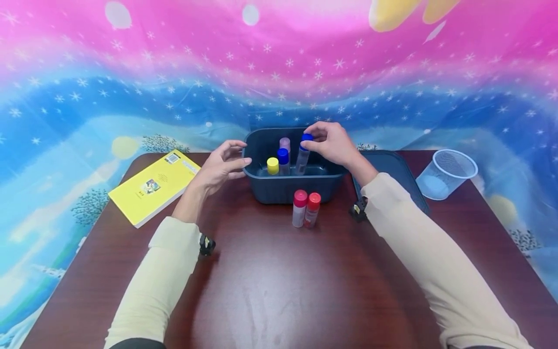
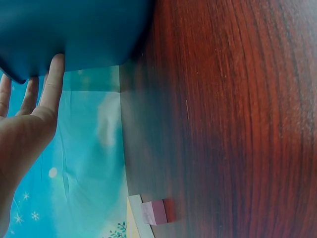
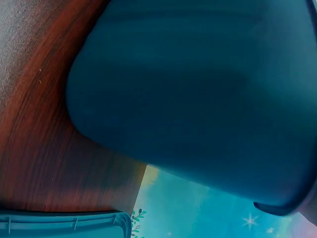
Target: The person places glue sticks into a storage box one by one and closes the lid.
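A dark blue bin stands at the table's far middle. Inside it are a yellow-capped tube, a blue-capped tube and a pink-capped tube. My right hand pinches the blue cap of another clear tube, held upright inside the bin. My left hand rests its straight fingers against the bin's left rim; in the left wrist view its fingers touch the bin wall. Two red-capped tubes stand on the table before the bin. The right wrist view shows only the bin's outside.
A yellow book lies at the table's left. The bin's dark lid lies to its right, beyond it a clear mesh-patterned cup. A colourful cloth hangs behind the brown table.
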The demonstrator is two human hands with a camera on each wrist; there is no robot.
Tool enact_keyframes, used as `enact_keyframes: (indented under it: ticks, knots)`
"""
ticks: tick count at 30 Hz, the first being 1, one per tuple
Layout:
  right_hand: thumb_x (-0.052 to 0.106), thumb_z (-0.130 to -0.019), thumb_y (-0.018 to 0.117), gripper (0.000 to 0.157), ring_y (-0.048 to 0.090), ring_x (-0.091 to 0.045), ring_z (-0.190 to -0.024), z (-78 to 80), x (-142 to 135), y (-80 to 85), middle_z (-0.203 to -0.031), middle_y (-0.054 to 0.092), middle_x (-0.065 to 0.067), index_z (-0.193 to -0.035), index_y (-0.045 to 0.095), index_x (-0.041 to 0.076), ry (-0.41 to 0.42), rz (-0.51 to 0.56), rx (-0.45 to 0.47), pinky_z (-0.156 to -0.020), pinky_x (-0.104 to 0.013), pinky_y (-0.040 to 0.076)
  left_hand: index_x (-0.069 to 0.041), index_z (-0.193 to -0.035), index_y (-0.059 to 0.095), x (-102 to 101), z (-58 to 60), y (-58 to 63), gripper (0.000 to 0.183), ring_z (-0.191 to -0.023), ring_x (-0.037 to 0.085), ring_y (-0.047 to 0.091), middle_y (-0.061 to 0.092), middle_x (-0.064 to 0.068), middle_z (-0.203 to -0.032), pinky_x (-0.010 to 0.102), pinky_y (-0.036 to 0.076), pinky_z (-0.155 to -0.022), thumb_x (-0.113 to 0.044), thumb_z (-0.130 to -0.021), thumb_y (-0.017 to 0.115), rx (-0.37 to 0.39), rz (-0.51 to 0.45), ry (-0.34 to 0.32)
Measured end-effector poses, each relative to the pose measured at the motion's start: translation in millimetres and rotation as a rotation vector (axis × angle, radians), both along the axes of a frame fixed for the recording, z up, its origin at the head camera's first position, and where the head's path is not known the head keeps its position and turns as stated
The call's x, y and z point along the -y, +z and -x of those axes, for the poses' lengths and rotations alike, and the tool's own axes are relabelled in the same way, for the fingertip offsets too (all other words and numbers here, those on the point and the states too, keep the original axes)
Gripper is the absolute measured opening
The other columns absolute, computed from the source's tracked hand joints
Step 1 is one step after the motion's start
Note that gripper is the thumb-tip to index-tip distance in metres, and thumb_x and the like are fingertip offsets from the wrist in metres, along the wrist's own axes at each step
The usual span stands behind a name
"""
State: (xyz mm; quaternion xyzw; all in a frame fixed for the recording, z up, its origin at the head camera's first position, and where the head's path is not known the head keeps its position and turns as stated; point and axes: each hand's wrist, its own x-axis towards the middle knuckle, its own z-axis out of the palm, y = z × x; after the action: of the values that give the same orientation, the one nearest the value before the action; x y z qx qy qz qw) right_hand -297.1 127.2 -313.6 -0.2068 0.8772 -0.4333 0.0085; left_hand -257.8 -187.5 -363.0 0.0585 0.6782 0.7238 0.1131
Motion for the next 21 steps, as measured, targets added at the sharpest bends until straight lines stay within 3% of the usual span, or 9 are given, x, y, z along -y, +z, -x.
enact_keyframes:
  ticks: [21]
  knots:
    - [0.018, -0.096, 0.072, 0.039, 0.058, -0.034, -0.124, 4.4, 10.1, -4.8, -0.130, 0.063, -0.020, -0.131, 0.064, 0.001, 0.036, -0.143, 0.092, -0.105, -0.050, 0.047, -0.015, -0.134, 0.051, -1.1, 0.6, -2.1, 0.044, -0.122, 0.028, 0.055, 0.045, 0.011, -0.147, 0.038, 0.059, -0.088, -0.010, -0.095, 0.071, -0.003, -0.027, 0.009]
